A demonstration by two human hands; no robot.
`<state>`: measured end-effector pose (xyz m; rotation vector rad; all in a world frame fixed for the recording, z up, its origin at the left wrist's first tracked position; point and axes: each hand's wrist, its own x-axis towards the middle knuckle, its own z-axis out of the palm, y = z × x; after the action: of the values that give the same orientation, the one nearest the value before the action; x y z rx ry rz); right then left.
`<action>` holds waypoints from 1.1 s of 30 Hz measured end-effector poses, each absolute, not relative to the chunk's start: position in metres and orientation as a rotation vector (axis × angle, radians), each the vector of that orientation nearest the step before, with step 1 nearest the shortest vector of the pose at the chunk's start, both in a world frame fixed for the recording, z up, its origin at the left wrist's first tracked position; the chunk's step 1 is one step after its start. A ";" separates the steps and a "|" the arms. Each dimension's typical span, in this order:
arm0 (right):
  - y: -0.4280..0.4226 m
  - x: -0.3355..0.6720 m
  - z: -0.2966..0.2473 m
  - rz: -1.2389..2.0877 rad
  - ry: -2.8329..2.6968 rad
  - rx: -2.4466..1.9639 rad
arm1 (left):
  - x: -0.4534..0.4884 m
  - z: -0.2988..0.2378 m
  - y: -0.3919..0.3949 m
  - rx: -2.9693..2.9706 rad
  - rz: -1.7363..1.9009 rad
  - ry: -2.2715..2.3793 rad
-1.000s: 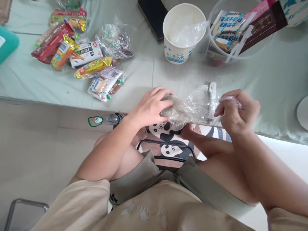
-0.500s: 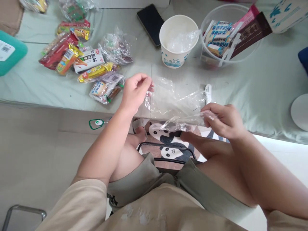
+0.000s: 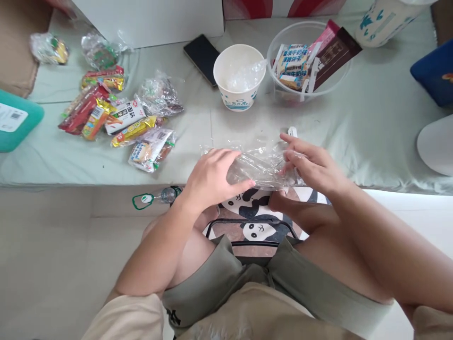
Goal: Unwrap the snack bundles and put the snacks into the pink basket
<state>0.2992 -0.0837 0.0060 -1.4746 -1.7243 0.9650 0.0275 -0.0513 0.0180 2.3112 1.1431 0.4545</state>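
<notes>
A clear plastic bag (image 3: pixel 260 165) lies crinkled along the front edge of the cloth-covered table. My left hand (image 3: pixel 215 177) rests on its left end, thumb spread wide from the fingers. At the right end, my right hand (image 3: pixel 313 163) has its lower fingers bent around the plastic, while the index finger points out past it. Just beyond that index finger is a small white object (image 3: pixel 292 131), partly hidden. Left of my hands is a pile of wrapped snacks, with a yellow packet (image 3: pixel 134 131) and a white packet (image 3: pixel 125 116) among them.
Behind the bag stand a paper cup (image 3: pixel 239 78) with clear plastic inside and a clear round tub (image 3: pixel 339 80) of snack packets. A black phone (image 3: pixel 201 59) lies by the cup. At the left edge is a green container (image 3: pixel 21 137); a plastic bottle (image 3: pixel 169 194) is below the table edge.
My left hand has moved down from the bag's upper edge and its pinch has opened out. The bag now lies flatter on the table. My right index finger has stretched out. The view has shifted.
</notes>
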 end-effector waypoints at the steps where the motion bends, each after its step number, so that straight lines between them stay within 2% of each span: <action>1: -0.083 0.299 0.003 0.959 -1.731 -1.466 | 0.030 0.017 -0.052 2.316 0.388 1.174; 3: -0.082 0.300 -0.002 0.908 -1.742 -1.468 | 0.031 0.014 -0.050 2.278 0.352 1.179; 10: -0.078 0.298 -0.007 0.669 -1.707 -1.565 | 0.020 0.018 -0.039 1.733 0.652 1.160; 15: -0.075 0.289 0.011 0.785 -1.568 -1.945 | 0.005 0.018 -0.024 1.524 0.493 1.294; 20: -0.074 0.284 0.022 0.877 -1.545 -2.083 | -0.007 0.013 -0.012 1.565 0.211 1.212; 27: -0.073 0.284 0.017 0.662 -1.682 -2.106 | 0.005 -0.003 -0.003 1.744 0.720 1.308; 33: -0.066 0.292 0.017 0.486 -1.652 -2.171 | 0.005 -0.008 0.015 1.706 0.761 1.539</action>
<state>0.2916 -0.0656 0.0174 -2.1707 -1.6525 0.4860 0.0055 0.0153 -0.0080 1.7061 1.5387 0.7606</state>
